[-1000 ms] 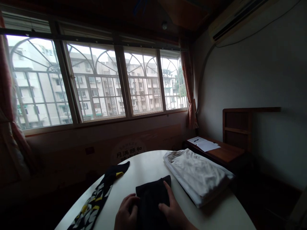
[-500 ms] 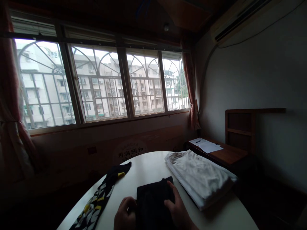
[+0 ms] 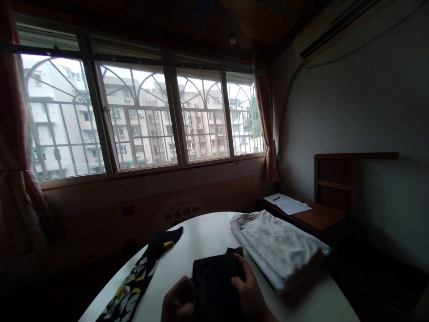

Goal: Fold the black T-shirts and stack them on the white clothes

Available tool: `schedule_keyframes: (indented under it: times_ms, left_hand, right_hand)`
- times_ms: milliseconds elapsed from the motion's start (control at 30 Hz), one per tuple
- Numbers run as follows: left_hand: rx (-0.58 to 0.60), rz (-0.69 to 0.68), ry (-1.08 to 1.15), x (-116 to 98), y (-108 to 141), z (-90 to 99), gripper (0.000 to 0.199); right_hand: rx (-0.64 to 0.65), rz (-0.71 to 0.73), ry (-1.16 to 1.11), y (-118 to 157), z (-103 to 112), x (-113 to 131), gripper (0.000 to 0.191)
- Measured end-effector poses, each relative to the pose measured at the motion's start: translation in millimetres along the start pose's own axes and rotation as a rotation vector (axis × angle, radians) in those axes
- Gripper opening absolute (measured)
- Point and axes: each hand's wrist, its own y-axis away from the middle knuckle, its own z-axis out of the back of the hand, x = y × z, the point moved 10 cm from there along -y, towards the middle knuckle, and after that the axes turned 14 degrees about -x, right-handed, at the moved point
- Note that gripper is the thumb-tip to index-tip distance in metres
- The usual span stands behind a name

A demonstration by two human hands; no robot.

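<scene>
A folded piece of black cloth (image 3: 216,281), looking like a garment, lies at the near middle of the white round table (image 3: 201,232). My right hand (image 3: 250,288) grips its right side, thumb and index finger on top near the far right corner. At its left edge my left hand (image 3: 179,297) is closed, fingers curled against the cloth. The near end of the cloth runs out of the picture. What kind of garment it is cannot be made out.
Left on the table lies a black, white and yellow patterned cloth (image 3: 137,277). To the right is a flat white cloth bundle (image 3: 281,246), apparently in clear plastic. Beyond it, a brown wooden bench (image 3: 326,214) holds white papers (image 3: 288,205) and a pen. Barred windows line the far wall.
My left hand has shifted slightly to the right and its fingers have curled in more. The black cloth has moved a little right. My right hand keeps its grip.
</scene>
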Motion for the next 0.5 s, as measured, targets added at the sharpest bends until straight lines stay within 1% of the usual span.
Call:
schedule_keyframes:
  times_ms: [100,267,333,400,500]
  left_hand:
    - [0.012,-0.052,-0.075,-2.6,1.4,-2.5,0.011]
    - [-0.055,-0.123,-0.242,5.9,-4.5,4.0,0.009]
    - [-0.073,-0.138,-0.287,10.3,-7.4,6.9,0.008]
    - [-0.098,-0.166,-0.317,10.6,-9.1,10.4,0.005]
    - [-0.136,-0.253,-0.363,1.0,-8.4,13.9,0.008]
  right_hand:
    - [0.045,-0.016,0.012,2.1,-3.3,2.5,0.085]
    - [0.255,-0.052,0.061,8.8,-22.0,-10.5,0.100]
    - [0.330,-0.015,0.084,10.8,-29.5,-14.4,0.103]
    - [0.390,0.035,0.105,12.1,-35.5,-15.5,0.101]
    - [0.466,0.100,0.176,13.9,-41.7,-14.6,0.097]
